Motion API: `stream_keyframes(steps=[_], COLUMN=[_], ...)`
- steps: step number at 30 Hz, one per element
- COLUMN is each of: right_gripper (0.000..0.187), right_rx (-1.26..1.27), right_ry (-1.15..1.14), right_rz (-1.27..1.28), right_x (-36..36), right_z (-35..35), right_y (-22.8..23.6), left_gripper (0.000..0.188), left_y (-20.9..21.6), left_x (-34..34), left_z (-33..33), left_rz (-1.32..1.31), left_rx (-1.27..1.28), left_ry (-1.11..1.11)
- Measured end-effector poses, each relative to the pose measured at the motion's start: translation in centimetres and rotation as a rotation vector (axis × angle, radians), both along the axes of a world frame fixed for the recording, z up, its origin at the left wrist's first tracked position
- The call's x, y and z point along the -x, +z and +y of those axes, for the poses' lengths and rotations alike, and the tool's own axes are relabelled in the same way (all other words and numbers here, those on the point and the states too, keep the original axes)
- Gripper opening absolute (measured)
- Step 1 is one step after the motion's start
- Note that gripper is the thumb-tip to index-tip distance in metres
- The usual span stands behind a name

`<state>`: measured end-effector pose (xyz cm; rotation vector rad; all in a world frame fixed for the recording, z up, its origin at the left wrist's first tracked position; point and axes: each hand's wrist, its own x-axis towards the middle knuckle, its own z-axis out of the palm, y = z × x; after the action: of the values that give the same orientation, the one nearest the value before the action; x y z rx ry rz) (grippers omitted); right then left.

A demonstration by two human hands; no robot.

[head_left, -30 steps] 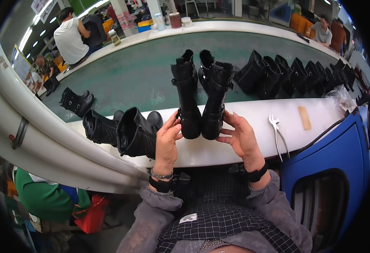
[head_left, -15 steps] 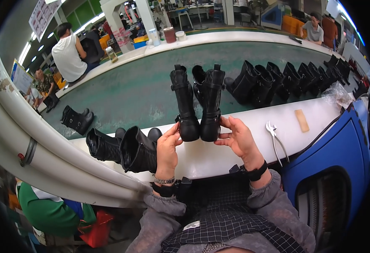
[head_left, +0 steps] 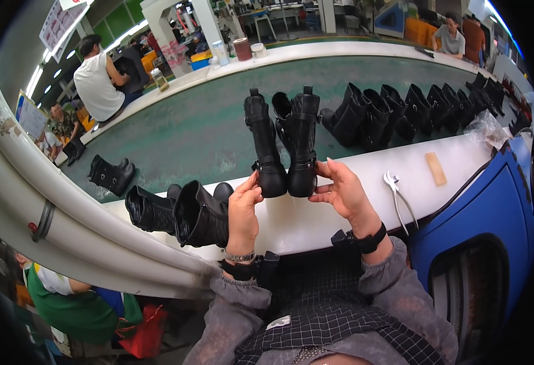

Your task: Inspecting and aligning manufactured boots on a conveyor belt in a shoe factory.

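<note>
Framing a pair of black buckled boots [head_left: 304, 146] at the heels, with left hand [head_left: 243, 213] and right hand [head_left: 347, 193] half-curled and fingertips against outer sides, grip tightness impossible to tell; seen side by side over a white ledge [head_left: 364, 167], left of silver pliers [head_left: 391, 179].

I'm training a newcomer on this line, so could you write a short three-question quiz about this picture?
1. Which of the person's hands is nearer the pliers?
2. True or false: the pliers lie on the green belt.
3. Fill in the blank: the left hand touches a black ____.

Key:
1. The right hand.
2. False; they lie on the white bench.
3. Boot.
</note>
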<state>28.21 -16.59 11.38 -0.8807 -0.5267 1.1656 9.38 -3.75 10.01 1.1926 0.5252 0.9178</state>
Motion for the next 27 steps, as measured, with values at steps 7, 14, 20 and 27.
stream_keyframes(steps=[7, 14, 20, 27], right_gripper=[0.052, 0.057, 0.103, 0.134], right_rx=[0.01, 0.018, -0.13, -0.198], right_ry=[-0.033, 0.009, -0.068, -0.396], right_rz=[0.017, -0.129, -0.59, -0.904], right_x=[0.1, 0.9, 5.3, 12.3], right_z=[0.0, -1.0, -2.8, -5.3], right_y=[0.3, 0.3, -0.6, -3.0], left_gripper=[0.042, 0.044, 0.054, 0.056], left_y=[-0.2, 0.2, -4.3, -9.4], left_x=[-0.1, -0.1, 1.0, 1.8], left_z=[0.2, -1.9, -6.2, -9.0], left_rz=[-0.046, 0.009, 0.352, 0.316], left_rx=[0.034, -0.015, -0.255, -0.536], left_ry=[-0.003, 0.051, 0.268, 0.285])
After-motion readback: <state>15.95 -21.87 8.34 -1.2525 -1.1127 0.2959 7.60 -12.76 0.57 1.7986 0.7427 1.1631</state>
